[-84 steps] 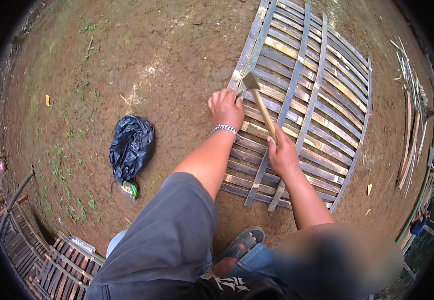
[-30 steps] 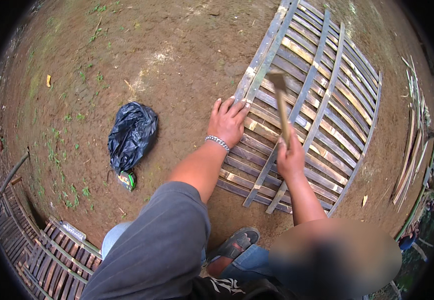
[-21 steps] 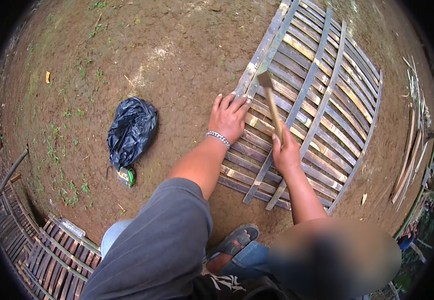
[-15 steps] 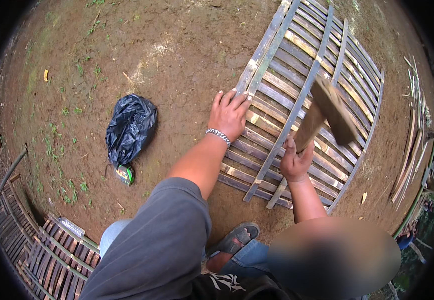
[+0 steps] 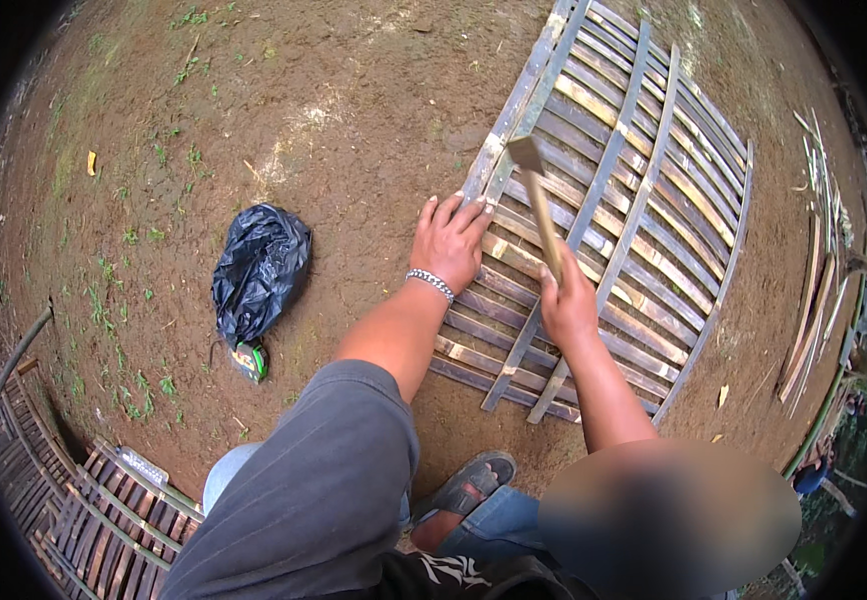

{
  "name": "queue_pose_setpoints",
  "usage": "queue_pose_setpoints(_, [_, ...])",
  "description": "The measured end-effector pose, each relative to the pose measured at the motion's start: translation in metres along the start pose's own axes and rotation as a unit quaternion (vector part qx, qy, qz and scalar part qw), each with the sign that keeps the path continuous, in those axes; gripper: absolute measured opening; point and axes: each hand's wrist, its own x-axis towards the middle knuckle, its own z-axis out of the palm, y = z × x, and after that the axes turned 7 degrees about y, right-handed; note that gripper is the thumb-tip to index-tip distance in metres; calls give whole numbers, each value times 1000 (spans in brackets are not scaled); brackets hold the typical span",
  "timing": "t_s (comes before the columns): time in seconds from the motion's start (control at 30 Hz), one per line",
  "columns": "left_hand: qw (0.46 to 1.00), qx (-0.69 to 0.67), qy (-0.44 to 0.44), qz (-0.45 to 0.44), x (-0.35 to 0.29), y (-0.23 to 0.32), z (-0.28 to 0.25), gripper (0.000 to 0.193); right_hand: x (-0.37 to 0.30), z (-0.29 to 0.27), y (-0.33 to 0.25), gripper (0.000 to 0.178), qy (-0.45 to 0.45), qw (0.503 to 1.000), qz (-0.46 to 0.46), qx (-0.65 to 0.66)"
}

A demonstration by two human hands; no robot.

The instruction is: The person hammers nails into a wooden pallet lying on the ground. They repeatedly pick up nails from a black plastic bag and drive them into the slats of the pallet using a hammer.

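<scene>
A slatted bamboo panel [image 5: 609, 170] lies on the dirt ahead and to the right, with long strips crossing its slats. At its left edge my left hand [image 5: 448, 243] rests over the edge strips, fingers bent around them and the thumb side toward the slats. My right hand [image 5: 571, 305] is closed around the handle of a wooden mallet [image 5: 544, 215]. The mallet's head is over the left edge strips, just beyond my left fingers. From this view I cannot tell whether the head touches the strip. Whatever lies under my left fingers is hidden.
A black plastic bag [image 5: 264, 262] lies on the soil at left, a small green-and-black item [image 5: 250, 360] at its mouth. Loose bamboo strips [image 5: 816, 290] lie at far right. Another slatted bamboo structure [image 5: 119, 515] is at lower left. My sandalled foot [image 5: 469, 490] stands below the panel.
My right hand has swung the mallet left and turned it, bringing its head from over the panel's middle to the left edge strips. My left hand stays on the edge.
</scene>
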Motion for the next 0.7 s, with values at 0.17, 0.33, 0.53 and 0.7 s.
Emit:
queue_pose_setpoints(0.17, [1000, -13, -3, -2, -10, 2, 0, 37, -6, -1, -2, 53, -34, 999, 24, 6])
queue_pose_setpoints(0.33, [1000, -9, 9, 0, -7, -3, -2, 37, -4, 2, -9, 53, 49, 997, -28, 49])
queue_pose_setpoints(0.53, [1000, -14, 9, 5, -6, 4, 5, 36, -15, -30, 8, 54, -76, 983, 154, -64])
queue_pose_setpoints(0.7, [995, -25, -83, 44, -5, -9, -27, 31, -78, -103, 14, 53, -46, 980, 184, -62])
